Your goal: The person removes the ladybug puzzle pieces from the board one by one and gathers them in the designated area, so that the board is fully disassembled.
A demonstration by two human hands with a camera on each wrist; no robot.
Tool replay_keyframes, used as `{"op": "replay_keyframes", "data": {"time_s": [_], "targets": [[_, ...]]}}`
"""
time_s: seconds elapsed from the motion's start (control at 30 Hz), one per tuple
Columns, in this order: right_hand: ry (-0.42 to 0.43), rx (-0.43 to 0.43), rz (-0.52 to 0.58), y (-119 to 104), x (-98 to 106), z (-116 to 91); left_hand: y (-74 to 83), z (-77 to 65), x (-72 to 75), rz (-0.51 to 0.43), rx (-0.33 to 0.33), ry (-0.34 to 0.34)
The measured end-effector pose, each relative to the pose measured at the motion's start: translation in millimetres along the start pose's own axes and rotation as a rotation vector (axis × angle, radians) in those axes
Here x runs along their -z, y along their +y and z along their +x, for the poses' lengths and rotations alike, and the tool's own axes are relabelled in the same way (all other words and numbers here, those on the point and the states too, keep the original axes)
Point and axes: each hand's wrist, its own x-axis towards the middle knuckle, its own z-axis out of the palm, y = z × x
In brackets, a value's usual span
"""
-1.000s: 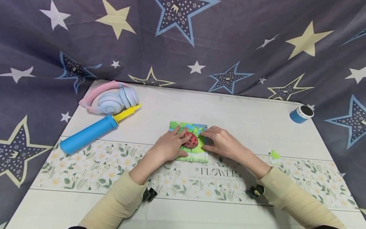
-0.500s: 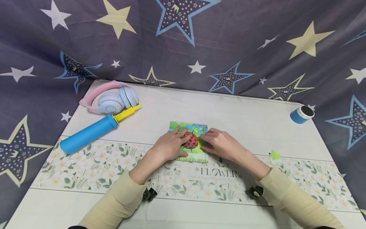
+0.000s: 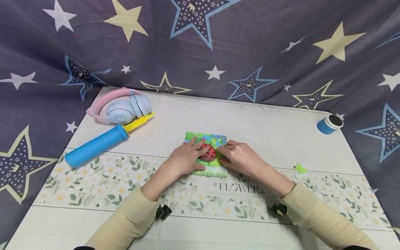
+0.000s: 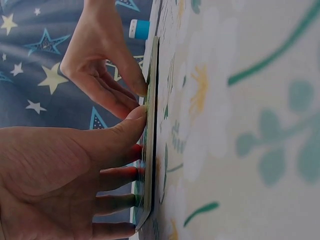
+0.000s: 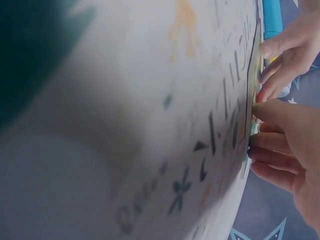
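A picture puzzle (image 3: pixel 210 172) with a ladybug on green grass lies flat at the middle of the table. My left hand (image 3: pixel 186 158) rests on its left part with the fingers spread, tips on the ladybug. In the left wrist view, the left thumb (image 4: pixel 134 112) touches the board's near side. My right hand (image 3: pixel 239 156) is at the puzzle's right side, its thumb and bent fingertips on the surface beside the ladybug. I cannot tell whether a piece is between them. A small green puzzle piece (image 3: pixel 300 169) lies apart to the right.
Pink and light-blue headphones (image 3: pixel 120 107) lie at the back left. In front of them is a blue hand pump (image 3: pixel 97 146) with a yellow nozzle end. A blue and white cylinder (image 3: pixel 329 124) stands at the far right. A star-patterned curtain (image 3: pixel 247 52) hangs behind the table.
My right hand has shifted slightly left over the puzzle, and its thumb and fingertips have drawn a little closer together. The left hand and the puzzle have stayed put.
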Motion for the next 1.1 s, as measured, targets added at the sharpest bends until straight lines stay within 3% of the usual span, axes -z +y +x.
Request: {"op": "replay_keyframes", "data": {"time_s": [0.53, 1.1], "targets": [[0.061, 0.022, -0.015, 1, -3, -1, 0.3, 0.2, 1.1, -0.003, 0.007, -0.014], [-0.021, -0.203, 0.289, 12, 4, 3, -0.7, -0.3, 1.8, 0.000, -0.004, -0.011]]}}
